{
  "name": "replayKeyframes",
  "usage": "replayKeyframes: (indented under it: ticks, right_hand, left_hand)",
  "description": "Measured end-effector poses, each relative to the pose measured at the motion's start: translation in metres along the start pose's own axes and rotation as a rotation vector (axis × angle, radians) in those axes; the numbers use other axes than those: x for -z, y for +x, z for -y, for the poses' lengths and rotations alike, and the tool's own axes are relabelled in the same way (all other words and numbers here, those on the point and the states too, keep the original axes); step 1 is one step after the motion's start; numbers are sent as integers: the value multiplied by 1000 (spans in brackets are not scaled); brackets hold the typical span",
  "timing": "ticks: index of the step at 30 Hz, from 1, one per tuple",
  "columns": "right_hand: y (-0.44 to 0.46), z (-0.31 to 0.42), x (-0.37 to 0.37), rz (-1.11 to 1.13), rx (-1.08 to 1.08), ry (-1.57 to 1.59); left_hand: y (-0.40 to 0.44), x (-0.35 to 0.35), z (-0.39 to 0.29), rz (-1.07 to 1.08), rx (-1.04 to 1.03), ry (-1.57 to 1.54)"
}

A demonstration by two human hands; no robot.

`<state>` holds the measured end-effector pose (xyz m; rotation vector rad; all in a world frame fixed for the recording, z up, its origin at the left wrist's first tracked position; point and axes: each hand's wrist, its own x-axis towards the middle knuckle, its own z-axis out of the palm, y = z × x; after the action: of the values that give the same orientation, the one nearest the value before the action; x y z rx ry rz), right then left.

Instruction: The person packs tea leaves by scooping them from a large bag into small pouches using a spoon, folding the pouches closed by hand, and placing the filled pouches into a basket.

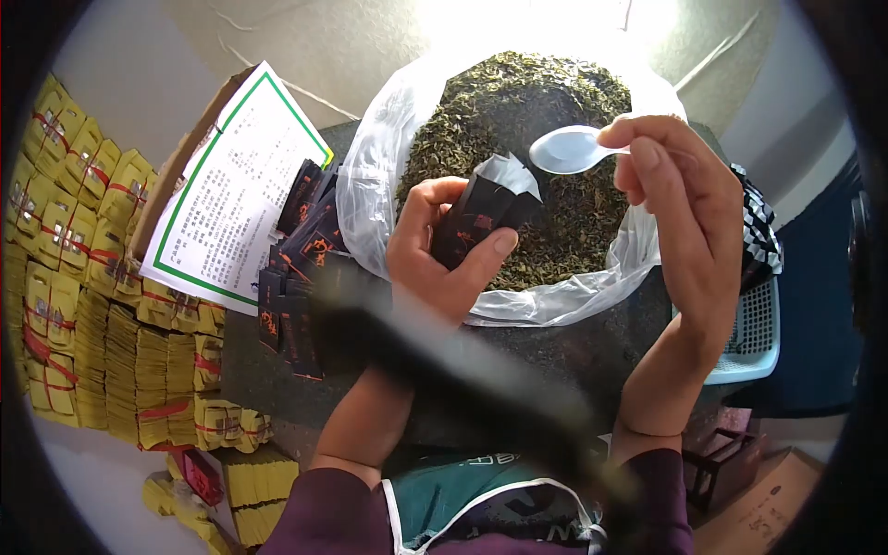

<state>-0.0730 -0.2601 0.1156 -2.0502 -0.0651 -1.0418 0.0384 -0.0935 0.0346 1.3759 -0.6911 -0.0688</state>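
My left hand is wrapped round a small black pouch with orange print. The pouch's top gapes, showing a silvery lining. In my right hand is a white plastic spoon, pinched by its handle. Its bowl hangs just to the right of the pouch's mouth, apart from it, and looks bare. Below both hands lies a heap of dried tea leaves in a large clear plastic bag with its rim folded open.
Several black pouches lie left of the bag, beside a green-bordered printed sheet. Bundled yellow packets are stacked far left. A light blue basket with black-and-white packs stands right. A blurred dark object crosses the foreground.
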Motion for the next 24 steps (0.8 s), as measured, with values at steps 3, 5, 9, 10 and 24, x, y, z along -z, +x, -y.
replayKeyframes:
  ticks: [3,5,9,10,24]
  right_hand:
    - [5,-12,5,64,-273,-438]
    - [7,-30,-6,97,-326,-637]
    - [7,-66,-36,148,-392,-678]
    - [4,-72,-45,151,-393,-677]
    - [12,-67,-29,-12,-499,5]
  left_hand:
    - [0,2,1,3,-108,-46]
    - [-1,3,1,9,-180,-44]
    - [-4,6,0,-37,-109,-47]
    - [-5,8,-1,-52,-101,-33]
    - [-2,10,7,29,-62,194]
